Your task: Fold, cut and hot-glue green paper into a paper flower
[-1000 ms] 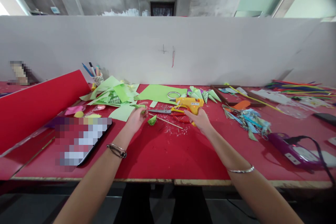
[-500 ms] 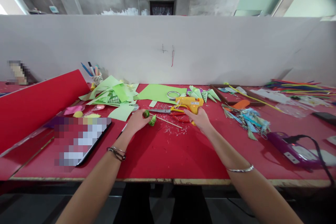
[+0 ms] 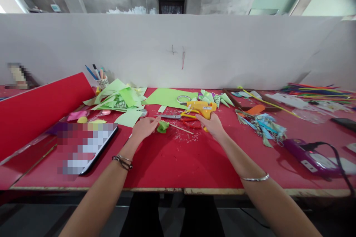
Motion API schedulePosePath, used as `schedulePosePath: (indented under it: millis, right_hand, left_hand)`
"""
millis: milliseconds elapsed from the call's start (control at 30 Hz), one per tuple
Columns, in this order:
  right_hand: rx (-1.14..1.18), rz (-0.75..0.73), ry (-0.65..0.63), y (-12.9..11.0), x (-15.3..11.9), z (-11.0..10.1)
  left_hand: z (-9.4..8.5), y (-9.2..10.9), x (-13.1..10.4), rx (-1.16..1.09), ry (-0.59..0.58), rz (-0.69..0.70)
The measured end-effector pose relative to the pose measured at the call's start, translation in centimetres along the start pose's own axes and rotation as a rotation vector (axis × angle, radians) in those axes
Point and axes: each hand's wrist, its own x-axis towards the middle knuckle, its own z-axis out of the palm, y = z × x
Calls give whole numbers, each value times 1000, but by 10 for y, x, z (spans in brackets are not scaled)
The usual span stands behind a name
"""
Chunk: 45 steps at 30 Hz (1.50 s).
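My left hand [image 3: 146,129] is closed in a pinch beside a small piece of curled green paper [image 3: 162,127], and seems to grip its near edge; the fingers hide the contact. A thin pale stick [image 3: 181,129] runs rightward from close to those fingertips. My right hand [image 3: 213,126] is wrapped round the handle of a yellow hot glue gun [image 3: 204,107], whose nozzle points left. Under and beside the gun lie yellow-handled scissors [image 3: 172,117] and a red-handled tool [image 3: 191,123], partly covered. Wispy glue strands [image 3: 187,139] are scattered near the stick.
Green paper sheets [image 3: 122,100] pile up at the back left, near a phone [image 3: 94,148]. Green paper cones [image 3: 225,100] stand behind the gun. On the right are tassels [image 3: 267,126], a purple power strip [image 3: 308,157] with a cable, and a tray [image 3: 274,109].
My left hand has turned slightly, and the dark green roll at its fingertips is no longer visible. More of the bright green paper shows. The right hand and glue gun have barely moved.
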Motion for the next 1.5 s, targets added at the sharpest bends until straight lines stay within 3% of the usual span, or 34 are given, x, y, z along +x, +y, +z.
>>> schedulePosePath:
  millis: [167, 367, 533, 667, 800, 1000, 1367, 1500]
  right_hand:
    - [-7, -7, 4, 1, 1, -1]
    - [-2, 7, 9, -1, 1, -1]
    - [16, 2, 4, 1, 1, -1]
    - [25, -5, -9, 0, 1, -1]
    - [21, -8, -17, 1, 1, -1]
    - [10, 3, 3, 3, 2, -1]
    - [-11, 6, 15, 2, 2, -1]
    - [-69, -20, 29, 0, 1, -1]
  left_hand:
    - [6, -6, 5, 76, 49, 102]
    - [10, -6, 4, 17, 43, 195]
    - [9, 7, -6, 9, 207, 490]
    - [11, 15, -11, 183, 190, 621]
    - [15, 13, -7, 265, 128, 607]
    - [14, -2, 4, 129, 39, 548]
    - [11, -6, 8, -193, 321, 405]
    - [18, -5, 11, -509, 259, 347]
